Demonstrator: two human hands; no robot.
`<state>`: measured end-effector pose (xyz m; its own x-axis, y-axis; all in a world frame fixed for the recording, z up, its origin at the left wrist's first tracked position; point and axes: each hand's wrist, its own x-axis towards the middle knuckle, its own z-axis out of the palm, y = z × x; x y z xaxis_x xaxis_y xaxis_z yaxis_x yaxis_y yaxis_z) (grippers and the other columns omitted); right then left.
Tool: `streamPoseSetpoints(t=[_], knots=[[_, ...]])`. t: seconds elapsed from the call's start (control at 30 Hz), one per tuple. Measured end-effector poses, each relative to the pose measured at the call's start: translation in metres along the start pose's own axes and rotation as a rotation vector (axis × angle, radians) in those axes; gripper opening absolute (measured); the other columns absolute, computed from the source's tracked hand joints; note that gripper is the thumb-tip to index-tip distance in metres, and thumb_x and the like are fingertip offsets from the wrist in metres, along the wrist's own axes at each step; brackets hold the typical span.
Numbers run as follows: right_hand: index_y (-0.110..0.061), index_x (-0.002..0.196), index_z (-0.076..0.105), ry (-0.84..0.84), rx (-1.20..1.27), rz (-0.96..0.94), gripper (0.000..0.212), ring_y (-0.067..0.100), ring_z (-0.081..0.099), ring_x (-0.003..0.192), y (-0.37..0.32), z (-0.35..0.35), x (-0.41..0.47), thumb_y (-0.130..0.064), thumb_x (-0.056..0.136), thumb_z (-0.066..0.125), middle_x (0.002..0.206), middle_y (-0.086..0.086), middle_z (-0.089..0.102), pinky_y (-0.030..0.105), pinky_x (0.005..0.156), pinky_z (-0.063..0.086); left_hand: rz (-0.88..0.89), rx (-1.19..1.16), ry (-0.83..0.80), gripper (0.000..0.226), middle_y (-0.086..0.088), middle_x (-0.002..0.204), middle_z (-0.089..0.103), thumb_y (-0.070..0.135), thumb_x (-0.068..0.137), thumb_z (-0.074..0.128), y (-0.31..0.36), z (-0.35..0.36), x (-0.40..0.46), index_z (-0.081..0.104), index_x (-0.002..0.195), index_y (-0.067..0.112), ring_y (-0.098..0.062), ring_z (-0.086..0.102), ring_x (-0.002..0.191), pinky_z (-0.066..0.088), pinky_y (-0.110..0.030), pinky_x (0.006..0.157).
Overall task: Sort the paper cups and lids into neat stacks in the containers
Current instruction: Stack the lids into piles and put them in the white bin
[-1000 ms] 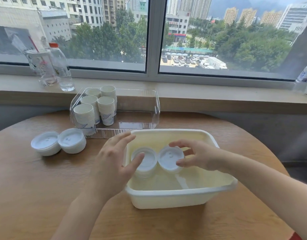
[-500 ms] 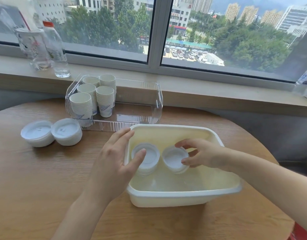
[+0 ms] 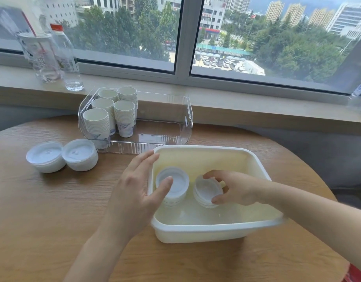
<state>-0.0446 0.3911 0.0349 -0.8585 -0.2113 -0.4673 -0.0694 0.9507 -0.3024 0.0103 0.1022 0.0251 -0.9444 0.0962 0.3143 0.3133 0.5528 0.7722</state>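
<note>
At the far left of the round table (image 3: 53, 210), two stacks of lids (image 3: 62, 155) stood side by side. Behind them, five stacks of paper cups (image 3: 111, 110) filled the left end of a clear bin (image 3: 185, 119). The left hand (image 3: 134, 192) lay flat-fingered over the cream tub's (image 3: 216, 228) left rim, thumb on one lid stack (image 3: 175, 184). The right hand (image 3: 234, 188) pinched the neighbouring lid stack (image 3: 206, 190) inside.

1. Tilted white lid stack (image 3: 206, 191), pinched between right-hand fingertips (image 3: 216, 200), inside the cream tub (image 3: 214, 231).
2. Upright lid stack (image 3: 175, 185) under the left thumb (image 3: 165, 184).
3. Paper cup stacks (image 3: 110, 112) stand in the clear bin (image 3: 165, 139), well beyond the fingers.
</note>
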Motion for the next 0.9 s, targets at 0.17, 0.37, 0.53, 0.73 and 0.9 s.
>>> streamPoseSetpoints(t=[0.17, 0.37, 0.53, 0.73, 0.9], knots=[[-0.038, 0.158, 0.031, 0.012, -0.030, -0.012, 0.079, 0.015, 0.059, 0.114, -0.006, 0.007, 0.004, -0.043, 0.093, 0.076, 0.149, -0.004, 0.051, 0.021, 0.078, 0.046, 0.000, 0.003, 0.004, 0.072, 0.019, 0.158, 0.044, 0.060, 0.089, 0.060, 0.000, 0.001, 0.000, 0.055, 0.152, 0.025, 0.004, 0.038, 0.146, 0.020, 0.000, 0.109], [-0.035, 0.159, 0.029, 0.035, -0.062, -0.040, 0.080, 0.016, 0.054, 0.116, -0.016, 0.012, 0.010, -0.043, 0.094, 0.074, 0.155, -0.002, 0.047, 0.023, 0.087, 0.039, -0.001, 0.003, 0.015, 0.071, 0.020, 0.159, 0.043, 0.060, 0.090, 0.062, -0.003, 0.003, 0.000, 0.055, 0.152, 0.026, 0.006, 0.036, 0.146, 0.019, 0.002, 0.108], [-0.039, 0.159, 0.030, 0.028, -0.138, -0.037, 0.077, 0.019, 0.053, 0.132, -0.020, 0.005, 0.003, -0.048, 0.095, 0.071, 0.155, -0.003, 0.047, 0.027, 0.096, 0.043, 0.014, 0.017, 0.026, 0.066, 0.019, 0.160, 0.042, 0.054, 0.096, 0.069, -0.003, 0.005, 0.001, 0.053, 0.153, 0.025, 0.004, 0.036, 0.146, 0.026, -0.014, 0.114], [-0.046, 0.141, 0.054, 0.168, -0.209, -0.133, 0.050, 0.009, 0.060, 0.124, -0.048, -0.036, -0.018, -0.053, 0.094, 0.071, 0.137, -0.016, 0.060, 0.032, 0.104, 0.048, 0.055, 0.111, 0.073, 0.062, 0.014, 0.158, 0.047, 0.049, 0.095, 0.069, 0.002, -0.006, 0.001, 0.055, 0.151, 0.028, -0.004, 0.041, 0.147, 0.034, -0.025, 0.118], [-0.042, 0.130, 0.065, 0.408, -0.045, -0.362, 0.040, 0.000, 0.064, 0.107, -0.107, -0.066, -0.016, -0.048, 0.092, 0.075, 0.114, -0.023, 0.065, 0.030, 0.099, 0.054, -0.024, 0.185, 0.205, 0.059, 0.014, 0.150, 0.053, 0.046, 0.093, 0.073, -0.021, -0.035, 0.002, 0.059, 0.147, 0.027, -0.006, 0.047, 0.141, 0.041, -0.028, 0.113]])
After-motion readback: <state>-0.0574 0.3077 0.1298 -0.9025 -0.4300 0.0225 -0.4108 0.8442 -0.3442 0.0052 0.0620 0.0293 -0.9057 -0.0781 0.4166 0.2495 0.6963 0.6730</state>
